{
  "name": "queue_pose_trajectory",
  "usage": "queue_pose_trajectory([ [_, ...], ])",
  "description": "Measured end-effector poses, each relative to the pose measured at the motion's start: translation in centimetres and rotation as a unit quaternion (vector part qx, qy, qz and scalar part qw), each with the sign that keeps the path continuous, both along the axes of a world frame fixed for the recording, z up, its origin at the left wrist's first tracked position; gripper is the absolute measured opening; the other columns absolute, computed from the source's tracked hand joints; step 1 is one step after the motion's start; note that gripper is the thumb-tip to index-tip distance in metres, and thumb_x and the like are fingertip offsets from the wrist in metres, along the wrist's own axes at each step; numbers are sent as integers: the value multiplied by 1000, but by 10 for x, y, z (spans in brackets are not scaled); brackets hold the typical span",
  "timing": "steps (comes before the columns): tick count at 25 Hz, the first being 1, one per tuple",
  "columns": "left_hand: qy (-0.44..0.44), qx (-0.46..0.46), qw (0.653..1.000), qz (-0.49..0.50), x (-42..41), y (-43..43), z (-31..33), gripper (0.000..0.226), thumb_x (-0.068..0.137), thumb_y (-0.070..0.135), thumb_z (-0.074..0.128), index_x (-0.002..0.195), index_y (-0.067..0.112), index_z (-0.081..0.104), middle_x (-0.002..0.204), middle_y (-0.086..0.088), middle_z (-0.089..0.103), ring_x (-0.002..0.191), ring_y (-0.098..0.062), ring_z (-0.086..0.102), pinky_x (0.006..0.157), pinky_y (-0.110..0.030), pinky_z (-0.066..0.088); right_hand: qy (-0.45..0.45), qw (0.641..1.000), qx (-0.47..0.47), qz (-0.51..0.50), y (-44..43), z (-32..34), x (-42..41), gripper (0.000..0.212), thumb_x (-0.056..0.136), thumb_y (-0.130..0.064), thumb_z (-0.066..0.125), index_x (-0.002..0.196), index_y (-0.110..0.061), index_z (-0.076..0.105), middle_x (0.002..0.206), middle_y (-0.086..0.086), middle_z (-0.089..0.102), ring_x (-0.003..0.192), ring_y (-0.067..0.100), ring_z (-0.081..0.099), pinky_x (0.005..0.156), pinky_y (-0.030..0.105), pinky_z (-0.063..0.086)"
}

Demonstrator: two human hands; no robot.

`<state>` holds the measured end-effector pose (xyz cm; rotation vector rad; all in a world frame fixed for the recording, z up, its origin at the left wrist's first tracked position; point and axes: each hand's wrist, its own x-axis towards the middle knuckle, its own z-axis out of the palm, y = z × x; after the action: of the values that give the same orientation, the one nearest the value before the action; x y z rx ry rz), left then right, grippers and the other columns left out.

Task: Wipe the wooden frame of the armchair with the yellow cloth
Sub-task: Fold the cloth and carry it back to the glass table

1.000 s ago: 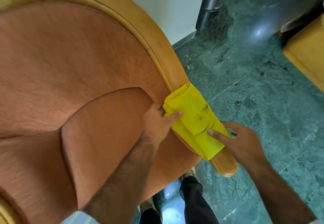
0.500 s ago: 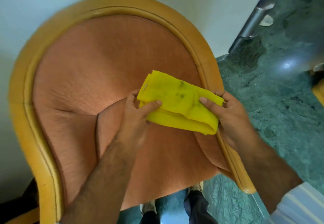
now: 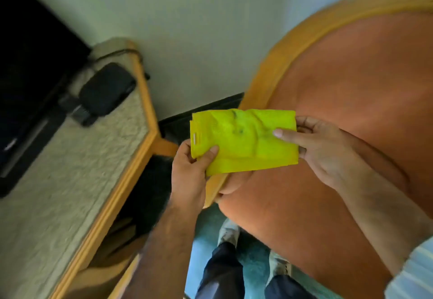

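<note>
The folded yellow cloth is held flat between both hands, just above the left side of the armchair. My left hand pinches its lower left corner and my right hand grips its right edge. The armchair's curved wooden frame runs from the upper right down under the cloth to its end near my left hand. Orange upholstery fills the chair's back and seat. Whether the cloth touches the frame I cannot tell.
A side table with a speckled top and wooden edging stands to the left, close to the chair. On it lie a dark pouch-like object and a black device. A pale wall is behind. My legs and shoes are below on green floor.
The view has swung from the chair's right arm to its left side. Both hands carried the cloth across the seat and now hold it spread over the left frame.
</note>
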<state>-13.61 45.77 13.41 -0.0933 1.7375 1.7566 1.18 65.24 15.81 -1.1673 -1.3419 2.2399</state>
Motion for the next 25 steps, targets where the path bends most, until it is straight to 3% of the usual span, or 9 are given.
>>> queue_pose_trajectory([
  [4,7,-12,990,143,-25,-122,-4,35,97,2,65,130,11,60,124,-11,76,115,-31,72,94,-49,60,-32,987,25,153,-90,-10,-97,42,76,-5,83,116,-4,70,109,15,78,100,28,75,87,44,60],
  [6,3,-33,975,221,-23,-188,-11,28,99,5,65,124,17,63,112,-1,80,110,-29,74,84,-43,62,-49,969,44,237,-144,-24,-131,29,79,-2,84,105,-9,72,99,9,80,91,24,75,80,40,60],
  [8,-5,-62,954,293,-10,-252,-25,24,99,4,66,119,18,64,105,-2,80,103,-29,75,84,-45,61,-53,943,64,321,-201,-40,-156,24,78,-2,86,97,-12,74,91,4,81,82,17,76,73,34,60],
  [10,-14,-93,927,362,13,-314,-43,21,97,1,67,109,18,66,102,-8,75,97,-28,70,87,-47,56,-68,907,74,409,-264,-60,-171,22,78,-1,86,92,-14,74,91,5,81,80,16,76,71,32,60],
  [13,-32,-161,885,435,56,-388,-80,21,93,1,70,92,22,67,90,-5,69,89,-24,63,80,-43,53,-102,840,91,525,-344,-104,-171,20,81,1,83,85,-15,71,98,21,79,84,24,72,80,43,59],
  [18,-91,-299,828,466,114,-462,-152,16,85,8,82,90,17,70,86,-8,75,80,-24,67,78,-44,55,-190,725,120,651,-430,-203,-146,22,88,1,79,78,-15,67,82,10,72,57,1,69,49,15,55],
  [20,-122,-342,803,473,126,-479,-186,18,81,11,85,89,17,70,89,-12,76,84,-32,70,81,-46,56,-219,694,141,672,-457,-243,-139,23,90,-1,77,75,-16,67,89,13,73,68,13,72,61,25,63],
  [23,-161,-409,763,474,132,-495,-234,20,80,14,86,93,12,71,93,-11,75,95,-38,71,87,-44,56,-240,665,193,680,-493,-287,-135,31,89,-5,79,67,-19,63,88,13,74,86,34,78,85,52,65],
  [25,-167,-449,750,455,132,-504,-256,22,80,17,86,95,11,71,92,-8,73,97,-36,70,81,-37,50,-237,661,244,669,-510,-310,-134,33,86,-12,84,62,-19,62,83,13,77,83,36,79,83,55,65],
])
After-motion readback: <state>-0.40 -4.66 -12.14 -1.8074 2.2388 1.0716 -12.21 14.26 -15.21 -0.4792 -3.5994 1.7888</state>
